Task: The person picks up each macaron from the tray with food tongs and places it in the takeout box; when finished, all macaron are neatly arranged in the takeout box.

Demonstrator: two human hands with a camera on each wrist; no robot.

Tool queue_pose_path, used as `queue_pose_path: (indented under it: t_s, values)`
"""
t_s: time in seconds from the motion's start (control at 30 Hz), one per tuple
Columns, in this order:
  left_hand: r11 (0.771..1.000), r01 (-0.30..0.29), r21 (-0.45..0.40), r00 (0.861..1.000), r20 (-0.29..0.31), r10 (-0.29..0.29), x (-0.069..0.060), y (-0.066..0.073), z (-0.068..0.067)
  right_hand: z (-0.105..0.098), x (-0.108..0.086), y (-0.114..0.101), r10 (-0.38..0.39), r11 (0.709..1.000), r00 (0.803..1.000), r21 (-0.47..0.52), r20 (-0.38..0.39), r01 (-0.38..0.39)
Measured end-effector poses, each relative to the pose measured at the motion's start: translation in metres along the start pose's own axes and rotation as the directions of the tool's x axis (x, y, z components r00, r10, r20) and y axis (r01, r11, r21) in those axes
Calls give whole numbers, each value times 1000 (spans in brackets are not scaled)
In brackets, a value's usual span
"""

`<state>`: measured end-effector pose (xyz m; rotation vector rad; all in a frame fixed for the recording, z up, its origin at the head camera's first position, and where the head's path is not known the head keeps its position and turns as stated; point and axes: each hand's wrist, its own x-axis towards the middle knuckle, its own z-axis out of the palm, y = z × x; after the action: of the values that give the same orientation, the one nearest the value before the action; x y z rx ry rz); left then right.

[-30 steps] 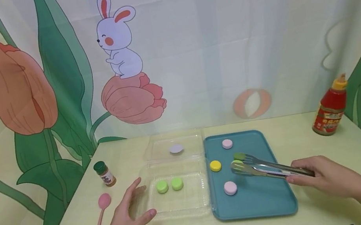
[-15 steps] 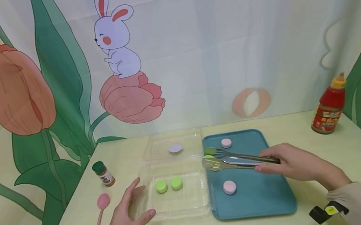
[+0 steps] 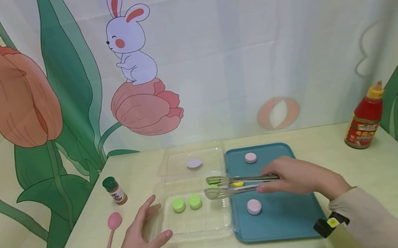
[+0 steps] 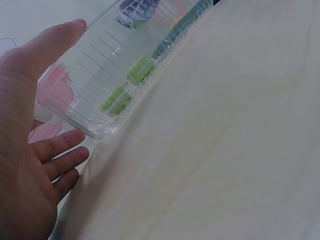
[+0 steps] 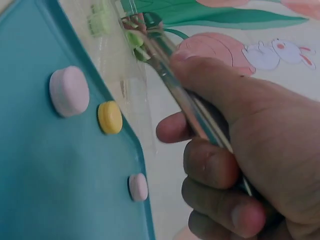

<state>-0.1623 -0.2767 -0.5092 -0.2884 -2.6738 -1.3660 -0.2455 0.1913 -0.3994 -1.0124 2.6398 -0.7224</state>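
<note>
My right hand (image 3: 296, 175) grips metal tongs (image 3: 245, 189), whose tips pinch a green macaron (image 3: 213, 186) above the right part of a clear plastic container (image 3: 201, 234). Inside that container sit two green macarons (image 3: 179, 205), side by side; its lid lies folded back. At the container's left side rests my left hand (image 3: 139, 239), thumb and fingers spread, holding nothing; in the left wrist view the fingers are beside the wall, and contact is unclear. On the teal tray (image 3: 286, 219) are a yellow macaron (image 3: 238, 183), partly behind the tongs, and two pink macarons (image 3: 254, 207).
A pink spoon (image 3: 114, 221) and a green-capped spice jar (image 3: 115, 191) stand left of the container. At the far right is a red sauce bottle (image 3: 365, 118). A printed curtain (image 3: 209, 65) hangs behind the table.
My right hand has carried the tongs and green macaron leftward from the tray, past the yellow macaron, to above the container. The left hand has stayed in place.
</note>
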Motion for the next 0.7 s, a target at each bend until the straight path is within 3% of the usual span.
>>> queue_pose_path:
  t_s: [0.17, 0.37, 0.7]
  values:
    - [1000, 1, 4, 1000, 1, -1, -1, 1, 0, -3, 9, -14, -38, 997, 999, -67, 16, 39]
    - [1000, 3, -15, 1000, 0, -3, -2, 1, -1, -4, 17, -38, -25, 990, 1000, -139, 18, 27]
    - [1000, 11, -6, 1000, 6, -11, -1, 3, 0, -4, 27, -67, 159, 960, 986, -240, 42, -145]
